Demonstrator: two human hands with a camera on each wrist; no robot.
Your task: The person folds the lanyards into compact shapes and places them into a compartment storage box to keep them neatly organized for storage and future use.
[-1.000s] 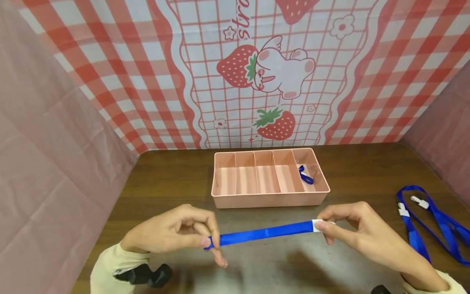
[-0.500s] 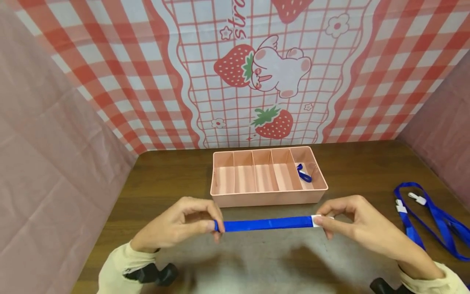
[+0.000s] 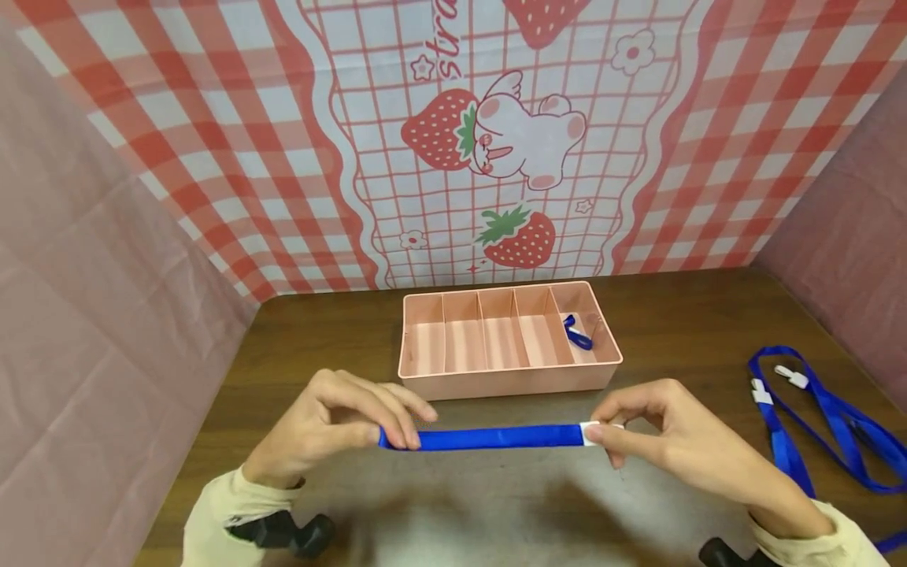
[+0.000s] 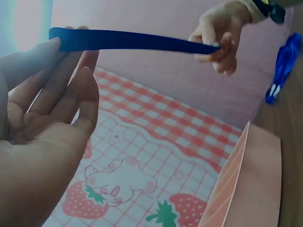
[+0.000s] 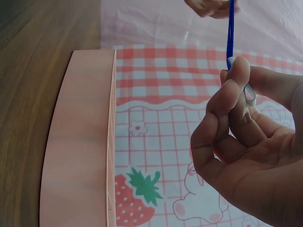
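While both hands pinch its ends, left hand [image 3: 333, 429] and right hand [image 3: 666, 441] keep the blue strap [image 3: 496, 436] stretched flat, with the pink tray [image 3: 496, 384] at 12 o'clock.

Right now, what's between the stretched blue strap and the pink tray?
Only bare wooden table between the blue strap and the pink tray, in the head view.

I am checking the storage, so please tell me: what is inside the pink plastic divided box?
The pink plastic divided box holds one small blue strap piece in its rightmost compartment. The other four compartments show only bare floor, though the near wall hides their front edges.
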